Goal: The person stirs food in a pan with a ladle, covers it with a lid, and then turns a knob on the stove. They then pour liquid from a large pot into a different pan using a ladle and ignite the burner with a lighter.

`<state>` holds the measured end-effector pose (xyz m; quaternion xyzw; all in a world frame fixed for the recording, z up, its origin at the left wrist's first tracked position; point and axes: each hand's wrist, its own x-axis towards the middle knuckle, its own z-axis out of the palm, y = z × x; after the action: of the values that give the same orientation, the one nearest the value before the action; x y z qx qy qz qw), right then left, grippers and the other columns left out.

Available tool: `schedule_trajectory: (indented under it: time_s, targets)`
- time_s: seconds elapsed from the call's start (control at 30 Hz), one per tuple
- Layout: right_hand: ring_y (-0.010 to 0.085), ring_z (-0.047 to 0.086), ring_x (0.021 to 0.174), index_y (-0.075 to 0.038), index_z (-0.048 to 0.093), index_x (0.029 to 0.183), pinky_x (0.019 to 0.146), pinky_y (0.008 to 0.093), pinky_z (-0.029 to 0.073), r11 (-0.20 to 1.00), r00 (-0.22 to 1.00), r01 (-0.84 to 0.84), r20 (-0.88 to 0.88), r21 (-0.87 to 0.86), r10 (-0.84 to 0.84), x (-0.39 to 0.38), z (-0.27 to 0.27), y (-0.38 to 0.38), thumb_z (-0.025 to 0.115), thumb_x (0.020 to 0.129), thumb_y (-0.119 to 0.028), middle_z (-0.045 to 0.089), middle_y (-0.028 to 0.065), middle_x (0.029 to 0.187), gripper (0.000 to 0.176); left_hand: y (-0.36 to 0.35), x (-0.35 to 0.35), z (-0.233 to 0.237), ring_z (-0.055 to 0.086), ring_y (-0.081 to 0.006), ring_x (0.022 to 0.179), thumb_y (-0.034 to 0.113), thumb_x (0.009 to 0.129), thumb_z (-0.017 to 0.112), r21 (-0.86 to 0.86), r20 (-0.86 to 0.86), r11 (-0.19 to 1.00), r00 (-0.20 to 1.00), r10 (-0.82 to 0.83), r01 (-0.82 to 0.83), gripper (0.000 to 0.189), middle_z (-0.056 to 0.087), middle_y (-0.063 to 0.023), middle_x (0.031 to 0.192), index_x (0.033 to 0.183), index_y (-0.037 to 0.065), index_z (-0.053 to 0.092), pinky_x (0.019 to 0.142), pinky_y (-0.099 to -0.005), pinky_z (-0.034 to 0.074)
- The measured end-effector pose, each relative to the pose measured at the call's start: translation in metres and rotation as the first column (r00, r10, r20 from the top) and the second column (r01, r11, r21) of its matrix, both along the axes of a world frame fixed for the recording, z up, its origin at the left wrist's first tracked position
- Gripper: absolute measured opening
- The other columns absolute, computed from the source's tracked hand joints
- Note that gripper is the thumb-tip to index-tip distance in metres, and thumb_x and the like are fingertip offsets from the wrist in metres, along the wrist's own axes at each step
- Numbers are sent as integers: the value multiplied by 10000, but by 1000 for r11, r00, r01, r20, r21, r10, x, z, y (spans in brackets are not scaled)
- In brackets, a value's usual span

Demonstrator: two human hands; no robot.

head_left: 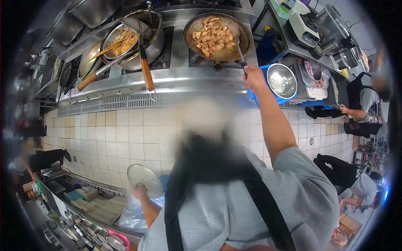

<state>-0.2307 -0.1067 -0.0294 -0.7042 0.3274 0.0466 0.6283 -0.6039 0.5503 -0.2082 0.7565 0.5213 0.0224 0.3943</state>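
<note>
My right hand [255,78] is closed around the handle of a metal spatula [239,47], whose head rests among chunks of browned meat [214,37]. The meat lies in a wide dark frying pan [190,45] on the stove. Low at the left, my left hand [141,191] is closed on a round glass lid [144,175], held out beside my body and away from the pan. Beside my right hand, a shiny steel bowl [282,80] sits on a blue crate [264,72].
Left on the stove stands a large pot [155,47] bearing a wooden-handled strainer [125,54] with yellowish food. A blender base [304,28] stands on the right shelf. Co-workers stand at right [368,98] and lower right [360,182]. A counter [90,201] lies behind my left side.
</note>
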Motion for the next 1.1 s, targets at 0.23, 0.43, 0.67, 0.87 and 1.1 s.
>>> schedule_trajectory:
  time_s: [0.23, 0.43, 0.67, 0.87, 1.1]
  targets:
    - [144, 615, 596, -39, 572, 1298, 591, 289, 493, 977, 985, -115, 105, -180, 136, -8, 61, 2, 603, 923, -268, 683, 137, 921, 440, 21, -46, -38, 473, -171, 459, 33, 762, 668, 8, 97, 987, 982, -162, 162, 127, 531, -61, 635, 733, 27, 544, 359, -318, 361]
    - [329, 663, 943, -69, 559, 1313, 838, 416, 515, 352, 869, -39, 142, -935, 474, 56, 51, -10, 594, 897, -245, 671, 208, 1073, 453, -10, -20, 0, 481, -164, 458, 22, 770, 664, -158, 82, 986, 994, 74, -61, 112, 540, -55, 639, 742, 30, 556, 364, -312, 368]
    - [351, 621, 1018, -172, 536, 1345, 889, 446, 493, 108, 807, -407, -301, -907, 509, 4, 90, -17, 571, 895, -222, 654, 182, 1099, 454, -22, -5, 15, 524, -170, 475, 75, 686, 631, -166, 104, 982, 989, 106, -88, 63, 576, -69, 605, 668, 17, 616, 428, -310, 414]
    - [323, 639, 967, -218, 597, 1284, 813, 423, 514, 96, 815, -227, -135, -969, 563, -14, 111, 2, 567, 882, -147, 649, 145, 999, 409, -3, -3, -4, 527, -165, 473, 82, 687, 615, -149, 17, 988, 998, 54, -51, 71, 571, -60, 583, 693, 18, 647, 424, -323, 415]
    - [326, 639, 938, -273, 614, 1268, 805, 425, 518, 78, 827, -298, -216, -951, 520, -22, 80, -6, 600, 878, -130, 622, 115, 1077, 416, -10, 35, 20, 530, -158, 496, 85, 680, 615, -140, 42, 988, 996, 76, -69, 76, 571, -45, 598, 694, 23, 656, 428, -348, 405]
